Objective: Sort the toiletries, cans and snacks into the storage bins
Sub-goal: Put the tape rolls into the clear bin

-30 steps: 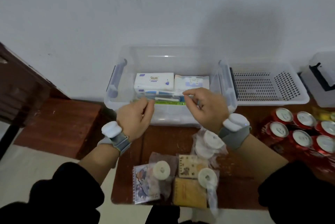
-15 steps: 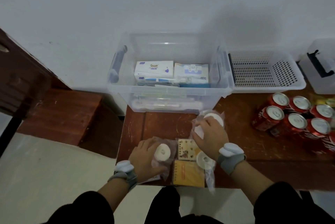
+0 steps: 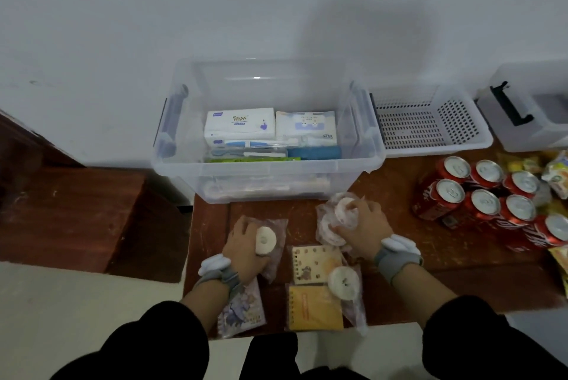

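1. Your left hand (image 3: 242, 244) has its fingers curled round a bagged white roll (image 3: 266, 239), which lies on the table (image 3: 430, 259) just in front of the clear storage bin (image 3: 267, 166). The bag is loose and slippery, so if you hold the plastic alone the roll could slide out as you lift.
2. Your right hand (image 3: 364, 227) grips the bag of white rolls (image 3: 333, 219) from above, fingers bent over the top one. I cannot tell whether they reach round the lower one. It may swing or drop.
3. The bin's near wall stands high between you and its floor. Lift too low and a bag will likely catch the rim.
4. The tissue packs (image 3: 239, 124) and flat packets already fill the near part of the bin. Drop the rolls carelessly and they may perch on top instead of settling.
5. A third bagged roll (image 3: 342, 282) lies across the notebooks (image 3: 316, 262) beside your right wrist. A trailing sleeve could drag it off the table edge.
6. The red cans (image 3: 479, 195) stand near your right hand. A wide swing could topple one.
7. The perforated basket (image 3: 430, 121) is just beside the bin, so check which category goes where.
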Tool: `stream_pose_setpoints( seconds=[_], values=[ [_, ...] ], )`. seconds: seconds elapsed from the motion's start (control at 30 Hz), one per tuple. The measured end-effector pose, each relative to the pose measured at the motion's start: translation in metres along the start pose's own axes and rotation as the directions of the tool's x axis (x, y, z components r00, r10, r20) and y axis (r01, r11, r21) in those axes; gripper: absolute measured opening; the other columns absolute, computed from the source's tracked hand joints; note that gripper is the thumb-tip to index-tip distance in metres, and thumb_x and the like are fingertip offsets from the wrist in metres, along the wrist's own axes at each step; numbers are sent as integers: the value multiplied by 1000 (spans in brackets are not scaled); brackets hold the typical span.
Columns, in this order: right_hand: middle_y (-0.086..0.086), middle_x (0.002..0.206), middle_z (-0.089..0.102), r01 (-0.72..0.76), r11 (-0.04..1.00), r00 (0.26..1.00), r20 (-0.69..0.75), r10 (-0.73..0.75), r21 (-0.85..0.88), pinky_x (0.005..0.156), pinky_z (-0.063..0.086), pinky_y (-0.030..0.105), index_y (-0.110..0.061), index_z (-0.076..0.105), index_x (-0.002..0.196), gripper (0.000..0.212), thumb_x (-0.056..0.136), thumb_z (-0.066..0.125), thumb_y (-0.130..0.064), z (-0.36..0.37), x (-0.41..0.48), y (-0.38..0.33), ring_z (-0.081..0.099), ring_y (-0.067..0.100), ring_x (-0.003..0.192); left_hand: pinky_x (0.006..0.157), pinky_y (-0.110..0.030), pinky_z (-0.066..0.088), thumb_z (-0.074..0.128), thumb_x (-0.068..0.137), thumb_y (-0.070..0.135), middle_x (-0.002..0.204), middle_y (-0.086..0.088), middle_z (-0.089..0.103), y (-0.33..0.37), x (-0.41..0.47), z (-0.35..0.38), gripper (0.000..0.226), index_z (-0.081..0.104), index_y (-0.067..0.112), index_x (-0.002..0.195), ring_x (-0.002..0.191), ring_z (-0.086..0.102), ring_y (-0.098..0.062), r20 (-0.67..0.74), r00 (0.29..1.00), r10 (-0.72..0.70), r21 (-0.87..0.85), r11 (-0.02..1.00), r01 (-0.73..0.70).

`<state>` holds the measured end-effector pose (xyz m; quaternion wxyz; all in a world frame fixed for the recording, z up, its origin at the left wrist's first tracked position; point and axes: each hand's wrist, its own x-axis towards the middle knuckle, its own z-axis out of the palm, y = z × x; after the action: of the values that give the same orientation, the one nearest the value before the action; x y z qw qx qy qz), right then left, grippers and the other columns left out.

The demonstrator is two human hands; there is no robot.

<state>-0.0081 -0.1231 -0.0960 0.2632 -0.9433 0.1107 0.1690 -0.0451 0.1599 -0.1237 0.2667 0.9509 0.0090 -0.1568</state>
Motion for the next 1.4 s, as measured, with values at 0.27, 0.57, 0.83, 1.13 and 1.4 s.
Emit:
stream_pose_setpoints(
  seconds=[0.27, 0.57, 0.83, 1.13, 1.4],
  values=[
    [-1, 129, 43, 95, 983, 987, -144, -72, 157, 88, 49, 35, -31, 50, 117, 56, 68, 76, -36, -18, -17, 7, 52, 23, 112, 94, -35, 43, 79, 64, 46, 137, -11, 49, 10, 10, -15, 107, 21, 21, 150, 120, 51, -31, 1, 994, -113, -149, 983, 111],
    [-18, 107, 49, 389, 911, 920, -13, -391, 134, 84, 48, 27, -41, 51, 104, 42, 67, 71, -48, -59, -51, -4, 50, 5, 100, 92, -34, 49, 74, 69, 42, 117, 12, 59, 53, -27, -55, 64, 51, 41, 129, 109, 55, -6, -229, 946, 231, -158, 950, -270],
    [-6, 102, 59, 614, 622, 775, -222, -592, 487, 76, 55, 30, -27, 57, 104, 37, 71, 71, -37, -122, -62, -53, 60, 14, 92, 84, -11, 45, 84, 69, 19, 109, 8, 56, 106, -38, -149, 64, 55, 27, 126, 94, 54, 1, -598, 739, 311, -103, 884, -456],
    [-4, 106, 59, 493, 721, 870, -266, -415, 487, 77, 53, 25, -22, 51, 118, 34, 91, 58, -42, -169, 15, -141, 60, 12, 95, 77, -23, 53, 87, 63, 36, 119, 3, 50, 97, 60, -210, 91, 41, 23, 141, 91, 63, -7, -469, 881, 69, -330, 911, -247],
    [12, 122, 58, 430, 850, 898, 242, -367, -304, 90, 40, 30, -17, 61, 117, 26, 98, 47, -29, -130, 95, -161, 56, 29, 111, 83, -36, 53, 69, 84, 22, 106, 5, 61, 81, 113, -198, 42, 57, 29, 124, 78, 60, -10, -466, 862, 200, -75, 962, -264]
  ],
)
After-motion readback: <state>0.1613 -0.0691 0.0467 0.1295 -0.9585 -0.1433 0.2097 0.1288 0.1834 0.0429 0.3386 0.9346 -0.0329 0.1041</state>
